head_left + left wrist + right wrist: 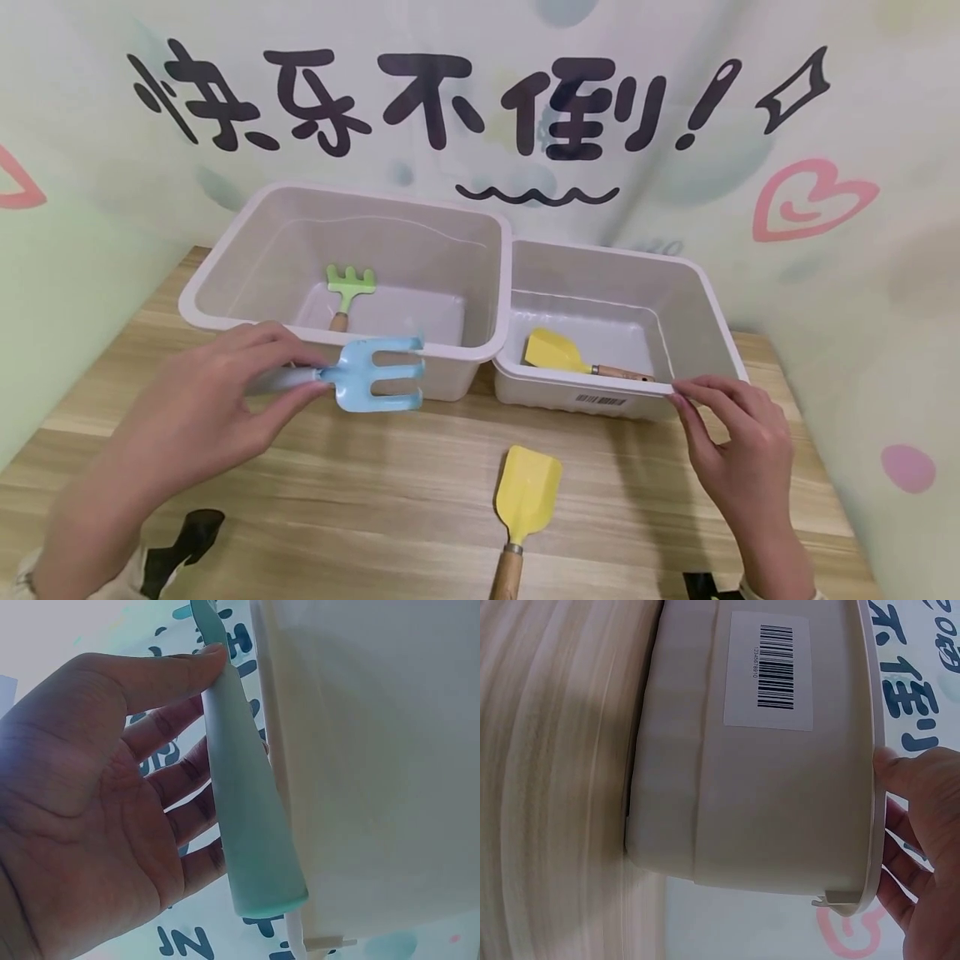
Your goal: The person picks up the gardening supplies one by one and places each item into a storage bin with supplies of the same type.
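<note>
My left hand (217,392) pinches a small light-blue garden fork (367,379) by its pale handle (251,802), thumb on one side and fingers on the other. The fork's tines point right, in front of the left bin's near rim. My right hand (738,442) pinches the near rim of the right bin (720,317) by its right corner; in the right wrist view the thumb lies on the outer face of the rim. Inside that bin lies a yellow shovel (558,352) with a wooden handle. A green rake (350,283) lies in the left bin (225,275).
Another yellow shovel (528,492) lies on the wooden table (375,492) between my hands, its handle towards me. The two bins stand side by side against a printed cloth (675,200). A barcode label (769,671) is on the right bin's front.
</note>
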A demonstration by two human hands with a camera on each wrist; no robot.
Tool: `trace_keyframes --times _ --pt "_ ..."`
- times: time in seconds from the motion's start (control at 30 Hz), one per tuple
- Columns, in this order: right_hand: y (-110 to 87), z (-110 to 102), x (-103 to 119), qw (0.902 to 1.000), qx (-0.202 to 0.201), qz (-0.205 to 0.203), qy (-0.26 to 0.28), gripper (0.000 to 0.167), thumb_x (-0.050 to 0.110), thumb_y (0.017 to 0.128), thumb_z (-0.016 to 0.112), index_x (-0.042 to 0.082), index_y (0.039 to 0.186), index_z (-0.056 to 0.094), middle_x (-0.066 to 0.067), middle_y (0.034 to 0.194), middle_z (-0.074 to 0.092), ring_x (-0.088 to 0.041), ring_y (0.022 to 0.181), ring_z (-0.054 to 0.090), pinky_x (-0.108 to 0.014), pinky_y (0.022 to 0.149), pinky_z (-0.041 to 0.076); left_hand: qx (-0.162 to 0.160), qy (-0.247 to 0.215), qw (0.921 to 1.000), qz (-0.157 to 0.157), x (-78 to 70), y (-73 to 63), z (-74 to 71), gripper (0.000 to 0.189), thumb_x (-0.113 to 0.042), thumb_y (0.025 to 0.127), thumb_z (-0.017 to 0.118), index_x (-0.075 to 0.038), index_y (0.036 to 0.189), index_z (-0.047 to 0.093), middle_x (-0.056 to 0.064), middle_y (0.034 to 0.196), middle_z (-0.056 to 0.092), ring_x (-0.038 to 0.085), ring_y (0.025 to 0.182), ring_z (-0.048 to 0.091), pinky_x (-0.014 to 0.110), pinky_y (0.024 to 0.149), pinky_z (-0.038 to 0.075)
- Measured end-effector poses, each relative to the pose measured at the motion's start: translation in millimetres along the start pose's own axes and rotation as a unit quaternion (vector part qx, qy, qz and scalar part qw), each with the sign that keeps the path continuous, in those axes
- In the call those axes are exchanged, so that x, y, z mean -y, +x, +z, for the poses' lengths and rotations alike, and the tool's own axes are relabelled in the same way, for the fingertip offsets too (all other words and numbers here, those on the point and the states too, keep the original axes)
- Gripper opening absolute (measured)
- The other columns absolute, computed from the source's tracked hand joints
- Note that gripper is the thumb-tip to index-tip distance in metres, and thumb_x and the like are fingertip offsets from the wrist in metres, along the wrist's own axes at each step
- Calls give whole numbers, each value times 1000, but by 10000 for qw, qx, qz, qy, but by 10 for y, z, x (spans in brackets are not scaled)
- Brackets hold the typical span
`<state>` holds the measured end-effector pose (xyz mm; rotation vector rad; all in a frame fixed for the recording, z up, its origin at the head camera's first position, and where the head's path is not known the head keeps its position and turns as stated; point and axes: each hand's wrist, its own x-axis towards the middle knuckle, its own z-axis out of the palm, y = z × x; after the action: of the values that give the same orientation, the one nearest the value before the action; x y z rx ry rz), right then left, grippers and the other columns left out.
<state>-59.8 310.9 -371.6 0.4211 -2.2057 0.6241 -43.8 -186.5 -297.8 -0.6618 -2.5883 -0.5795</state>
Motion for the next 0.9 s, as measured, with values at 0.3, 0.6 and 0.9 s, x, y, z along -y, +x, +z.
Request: trace_keyframes --times 0.3,0.6,0.9 --pt "0 28 11 9999 -25 -63 89 33 34 101 72 3 97 83 -15 95 77 -32 89 61 -18 87 34 -160 -6 9998 96 36 18 -5 32 -17 75 92 -28 101 78 -16 98 70 -1 73 52 13 63 38" --pt "6 41 -5 9998 49 49 197 12 7 85 83 4 97 83 -14 95 78 -22 94 62 -20 87 33 -279 66 9996 72 44 3 13 32 -17 74 92 -27 102 79 -13 101 74 3 77 57 15 66 41" --pt "-9 9 -21 9998 4 153 146 18 0 80 85 5 97 83 -14 95 78 6 104 56 -22 86 33 -375 123 9992 26 77 44 26 33 -18 74 92 -24 104 80 -10 102 76 7 78 61 16 66 43"
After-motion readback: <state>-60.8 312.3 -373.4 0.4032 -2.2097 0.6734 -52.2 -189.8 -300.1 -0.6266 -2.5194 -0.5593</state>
